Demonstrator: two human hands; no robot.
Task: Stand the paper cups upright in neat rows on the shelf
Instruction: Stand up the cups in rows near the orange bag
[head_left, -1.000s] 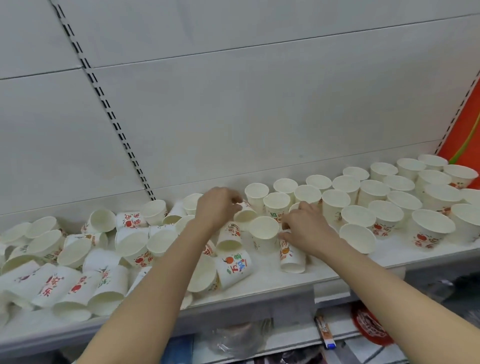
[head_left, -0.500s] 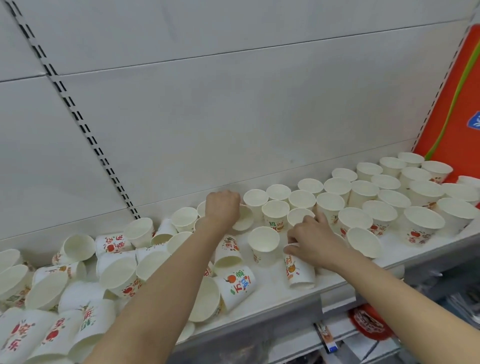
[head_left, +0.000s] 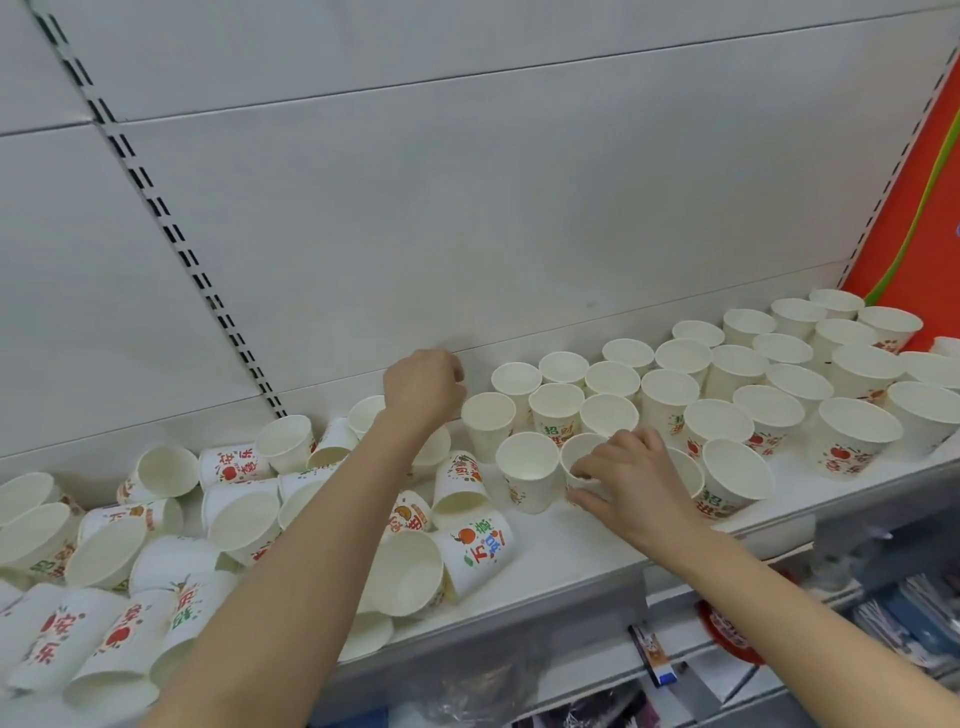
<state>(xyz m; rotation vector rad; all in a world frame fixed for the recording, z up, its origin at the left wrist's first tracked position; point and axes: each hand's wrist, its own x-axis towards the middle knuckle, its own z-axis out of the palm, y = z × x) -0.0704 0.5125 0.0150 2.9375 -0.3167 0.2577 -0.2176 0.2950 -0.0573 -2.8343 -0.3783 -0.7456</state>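
Fingers of the right hand (head_left: 626, 480) pinch an upright cup (head_left: 581, 460); settle it flush beside its neighbour (head_left: 527, 470) (left hand (head_left: 423, 387) curled, contents hidden).

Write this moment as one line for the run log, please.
left hand: curled beside upright back-row cup | right hand: grips upright cup at front row | left of shelf: cups lying tipped

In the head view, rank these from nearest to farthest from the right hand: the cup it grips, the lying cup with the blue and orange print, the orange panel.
1. The gripped cup, in the right hand.
2. The lying printed cup, to its left, near the shelf's front edge.
3. The orange panel, far right, behind the upright rows.
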